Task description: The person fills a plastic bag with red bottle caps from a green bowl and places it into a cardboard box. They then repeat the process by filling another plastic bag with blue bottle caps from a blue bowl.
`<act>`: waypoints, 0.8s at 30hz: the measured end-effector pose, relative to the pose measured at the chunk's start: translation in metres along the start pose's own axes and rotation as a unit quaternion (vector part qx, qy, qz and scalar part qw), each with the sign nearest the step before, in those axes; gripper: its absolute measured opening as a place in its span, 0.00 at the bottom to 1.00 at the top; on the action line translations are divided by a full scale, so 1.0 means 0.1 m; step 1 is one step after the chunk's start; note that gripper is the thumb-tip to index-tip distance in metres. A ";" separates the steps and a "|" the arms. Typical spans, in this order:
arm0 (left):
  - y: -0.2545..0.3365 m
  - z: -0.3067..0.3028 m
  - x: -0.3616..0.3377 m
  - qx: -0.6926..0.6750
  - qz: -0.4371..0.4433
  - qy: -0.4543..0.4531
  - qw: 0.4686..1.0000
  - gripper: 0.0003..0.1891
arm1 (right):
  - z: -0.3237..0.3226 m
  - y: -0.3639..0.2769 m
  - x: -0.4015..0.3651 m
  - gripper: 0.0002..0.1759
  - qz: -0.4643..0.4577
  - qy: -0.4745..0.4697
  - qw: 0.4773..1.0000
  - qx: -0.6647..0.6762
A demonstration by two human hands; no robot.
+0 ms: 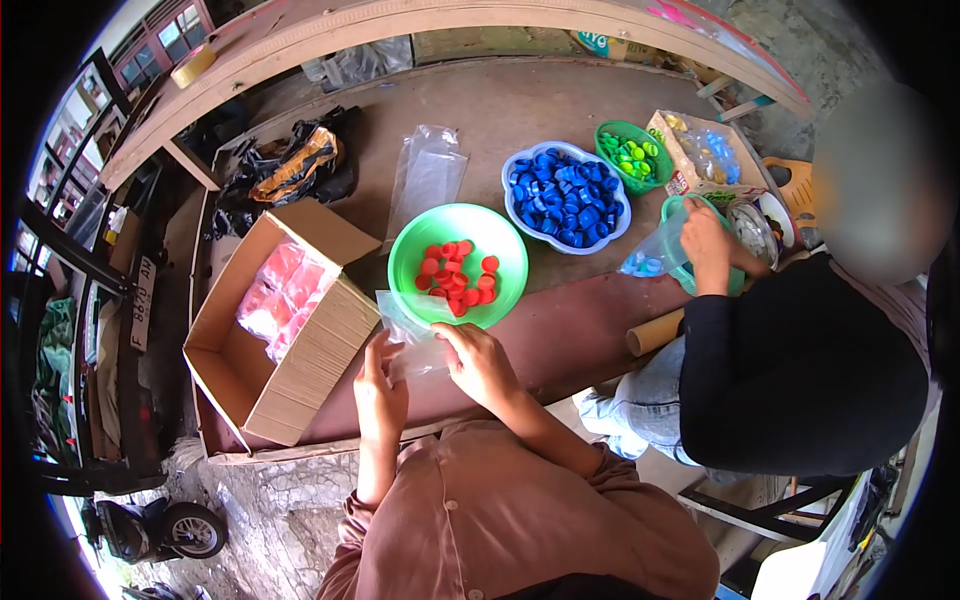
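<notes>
Tabletop (520, 90) brown, dark-red strip (570, 312) along near side; at left, black plastic bag (340, 150), open cardboard box (315, 305); centre, flat clear bags (430, 175), light-green bowl (408, 255); rightward, scalloped bowl (548, 236) of blue caps (565, 198), green basket (652, 182), smaller carton (712, 188).

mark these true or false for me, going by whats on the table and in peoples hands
1. The left hand and right hand both touch a clear bag. True.
2. The red caps lie in the scalloped bowl. False: they lie in the light green bowl.
3. Dark blue caps fill the scalloped bowl. True.
4. The cardboard box is closed. False: it is open, with filled bags inside.
5. The other person's raised hand holds a bag with light blue caps in it. True.
</notes>
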State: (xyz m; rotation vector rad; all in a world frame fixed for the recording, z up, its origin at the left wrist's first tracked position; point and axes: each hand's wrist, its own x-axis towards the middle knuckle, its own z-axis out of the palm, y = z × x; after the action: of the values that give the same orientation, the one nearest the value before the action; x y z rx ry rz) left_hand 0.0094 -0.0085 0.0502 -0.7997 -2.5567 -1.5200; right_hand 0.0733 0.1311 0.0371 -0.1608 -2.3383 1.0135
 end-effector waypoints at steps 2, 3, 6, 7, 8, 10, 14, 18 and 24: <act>0.00 -0.04 0.08 0.074 0.060 0.047 0.994 0.21 | 0.05 0.00 0.04 0.21 -0.006 0.004 1.000 -0.010; 0.00 -0.07 0.10 0.149 0.119 0.092 0.977 0.23 | 0.07 -0.02 0.07 0.20 -0.012 0.009 1.000 -0.020; -0.02 -0.16 0.15 -0.020 0.024 0.065 0.997 0.25 | 0.04 -0.09 0.24 0.20 -0.062 0.053 0.997 0.002; -0.03 -0.19 0.18 -0.012 0.018 0.071 0.997 0.23 | 0.04 -0.10 0.28 0.20 -0.075 0.063 0.995 -0.002; -0.05 -0.20 0.21 -0.010 0.015 0.075 0.997 0.23 | 0.07 -0.09 0.31 0.19 -0.093 0.084 0.992 -0.001; -0.06 -0.19 0.24 -0.019 0.004 0.069 0.997 0.18 | 0.08 -0.12 0.34 0.20 -0.097 0.095 0.991 -0.012; -0.15 -0.15 0.30 -0.030 0.003 0.063 0.998 0.12 | 0.03 -0.04 0.36 0.24 -0.012 -0.020 0.999 0.025; -0.11 -0.19 0.32 0.099 0.008 -0.015 0.995 0.20 | 0.02 -0.01 0.39 0.25 -0.026 -0.058 0.998 0.031; 0.06 -0.45 0.38 -0.014 0.107 -0.357 0.928 0.60 | -0.11 -0.05 0.54 0.22 0.046 -0.223 0.955 0.190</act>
State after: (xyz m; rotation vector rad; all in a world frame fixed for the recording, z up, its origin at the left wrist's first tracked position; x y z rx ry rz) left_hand -0.0303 -0.0288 0.0896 -1.8571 -2.7380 -1.3710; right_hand 0.0352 0.1523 0.0720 0.1263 -2.4787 1.6668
